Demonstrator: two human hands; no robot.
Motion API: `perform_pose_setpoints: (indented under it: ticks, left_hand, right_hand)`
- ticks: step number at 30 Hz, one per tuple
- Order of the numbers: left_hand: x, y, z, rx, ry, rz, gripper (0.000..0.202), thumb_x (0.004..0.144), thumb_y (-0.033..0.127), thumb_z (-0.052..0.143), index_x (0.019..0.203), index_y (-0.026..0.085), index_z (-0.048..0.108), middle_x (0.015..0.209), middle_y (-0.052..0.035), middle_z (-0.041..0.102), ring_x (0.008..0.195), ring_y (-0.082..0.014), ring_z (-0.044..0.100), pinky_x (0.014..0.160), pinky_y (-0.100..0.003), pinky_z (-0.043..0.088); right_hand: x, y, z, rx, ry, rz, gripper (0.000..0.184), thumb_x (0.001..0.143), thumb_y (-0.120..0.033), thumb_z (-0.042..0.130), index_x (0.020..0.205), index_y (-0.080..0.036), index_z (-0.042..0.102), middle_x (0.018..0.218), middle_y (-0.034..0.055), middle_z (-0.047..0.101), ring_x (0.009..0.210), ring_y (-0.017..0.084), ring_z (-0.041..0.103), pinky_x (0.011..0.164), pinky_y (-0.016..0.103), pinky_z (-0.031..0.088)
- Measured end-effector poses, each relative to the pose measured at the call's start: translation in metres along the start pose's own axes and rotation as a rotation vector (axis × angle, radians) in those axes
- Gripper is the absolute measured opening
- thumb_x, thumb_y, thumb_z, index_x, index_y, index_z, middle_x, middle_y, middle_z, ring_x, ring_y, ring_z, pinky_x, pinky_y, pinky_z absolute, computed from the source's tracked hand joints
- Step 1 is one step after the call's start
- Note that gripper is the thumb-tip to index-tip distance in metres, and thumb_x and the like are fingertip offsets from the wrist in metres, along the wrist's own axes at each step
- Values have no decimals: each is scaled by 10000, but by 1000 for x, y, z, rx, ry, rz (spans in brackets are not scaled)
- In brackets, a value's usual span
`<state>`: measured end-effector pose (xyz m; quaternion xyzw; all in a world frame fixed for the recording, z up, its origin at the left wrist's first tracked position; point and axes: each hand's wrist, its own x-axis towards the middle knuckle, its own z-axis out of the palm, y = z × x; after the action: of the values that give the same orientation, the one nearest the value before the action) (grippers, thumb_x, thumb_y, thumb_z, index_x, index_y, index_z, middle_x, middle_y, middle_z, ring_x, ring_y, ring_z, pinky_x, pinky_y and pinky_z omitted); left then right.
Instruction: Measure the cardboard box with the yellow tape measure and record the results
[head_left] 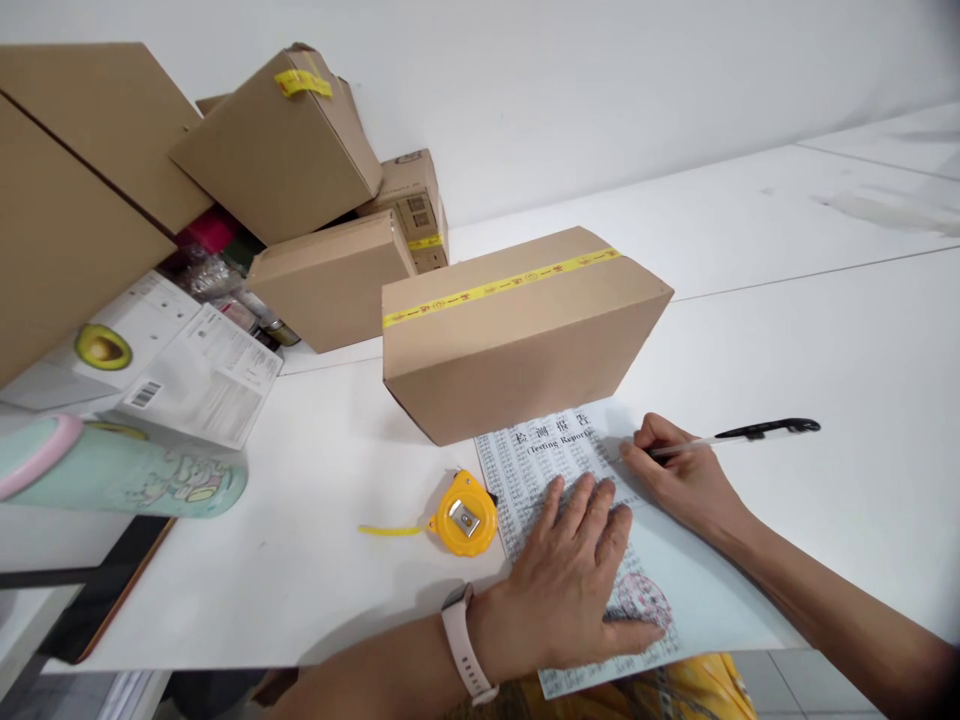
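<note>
A printed sheet headed "Testing Report" (517,470) lies on the white table, dense with small handwriting-like marks and bearing a round red stamp. My left hand (566,580) rests flat on it, fingers stretched out. In my right hand (686,485) a pen (769,430) with a black clip is gripped, its tip down at the sheet's right part. Left of the sheet sits a yellow tape measure (474,530) with a short length of tape out. Just beyond the sheet stands a cardboard box (525,350) sealed with yellow printed tape, touching or covering the sheet's top edge.
Several cardboard boxes (277,150) are stacked at the back left. A white box with an avocado picture (157,340) and a mint green bottle (165,470) lie at the left. A dark flat object with a brown edge (112,590) lies at the table's left front corner.
</note>
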<state>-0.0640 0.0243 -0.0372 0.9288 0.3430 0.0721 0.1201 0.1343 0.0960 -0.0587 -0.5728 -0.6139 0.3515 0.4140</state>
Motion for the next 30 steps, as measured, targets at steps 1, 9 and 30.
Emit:
perform_pose_setpoints:
  ticks: [1, 9, 30]
  left_hand:
    - [0, 0, 0, -3, -4, -2, 851, 951, 682, 371, 1502, 38, 301, 1612, -208, 265, 1529, -328, 112, 1251, -498, 91]
    - [0, 0, -1, -14, -4, -2, 849, 955, 675, 370, 1506, 34, 297, 1612, -210, 264, 1529, -330, 112, 1252, -504, 96]
    - [-84, -36, 8, 10, 651, -685, 605, 857, 313, 665, 1398, 214, 412, 1410, -170, 517, 1329, -359, 477, 1029, -598, 454]
  right_hand:
    - [0, 0, 0, 5, -2, 0, 361, 842, -360, 643, 621, -241, 383, 561, -44, 389, 527, 114, 339, 456, 256, 295]
    - [0, 4, -1, -15, 44, 3, 349, 874, -379, 619, 643, -242, 395, 577, -41, 416, 527, 123, 367, 474, 272, 310]
    - [21, 38, -33, -569, 298, -276, 445, 859, -97, 414, 1229, -209, 636, 955, 91, 704, 927, 273, 606, 655, 364, 466]
